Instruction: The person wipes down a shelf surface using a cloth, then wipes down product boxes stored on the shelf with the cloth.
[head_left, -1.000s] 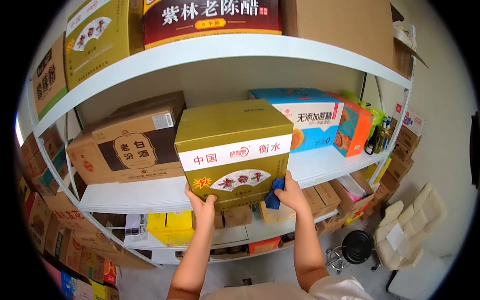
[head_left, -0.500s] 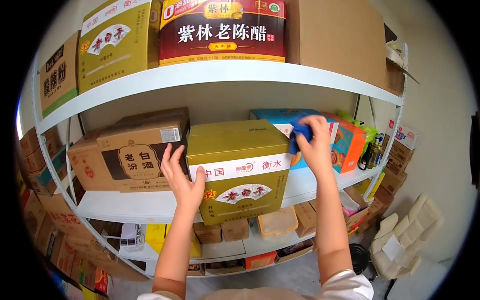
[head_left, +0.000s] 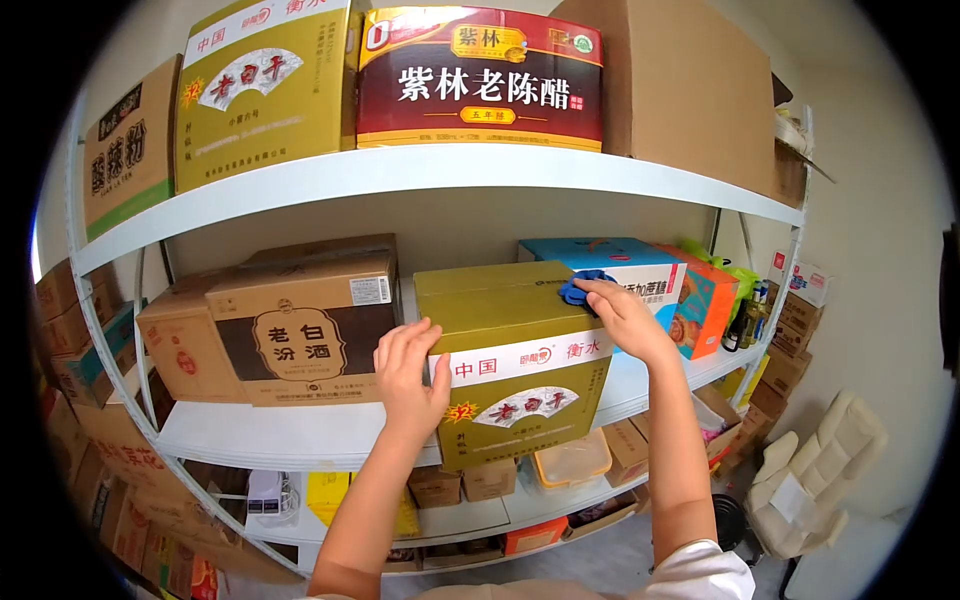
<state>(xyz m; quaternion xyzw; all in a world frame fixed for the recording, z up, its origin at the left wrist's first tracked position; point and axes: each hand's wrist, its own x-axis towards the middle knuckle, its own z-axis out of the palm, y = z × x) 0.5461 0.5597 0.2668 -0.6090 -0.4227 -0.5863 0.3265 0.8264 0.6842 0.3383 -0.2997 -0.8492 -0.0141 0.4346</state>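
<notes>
A green-and-white cardboard box (head_left: 520, 400) stands at the front of the middle shelf, its lower front edge jutting over the shelf's edge. My left hand (head_left: 408, 375) grips its left side, with the thumb at the front face and the fingers along the side. My right hand (head_left: 622, 318) presses a crumpled blue cloth (head_left: 588, 287) onto the right part of the box's top. The fingers are closed around the cloth, and its underside is hidden.
Left of the box stands a brown liquor carton (head_left: 300, 330). Behind and right are a blue carton (head_left: 600, 252), an orange carton (head_left: 705, 300) and bottles (head_left: 748, 315). The upper shelf (head_left: 450, 165) bears several large cartons. A beige chair (head_left: 820, 470) stands at right.
My right hand has brought the cloth from beside the box's upper right edge down onto its top. My left hand stays at the left side. The whole view has shifted somewhat.
</notes>
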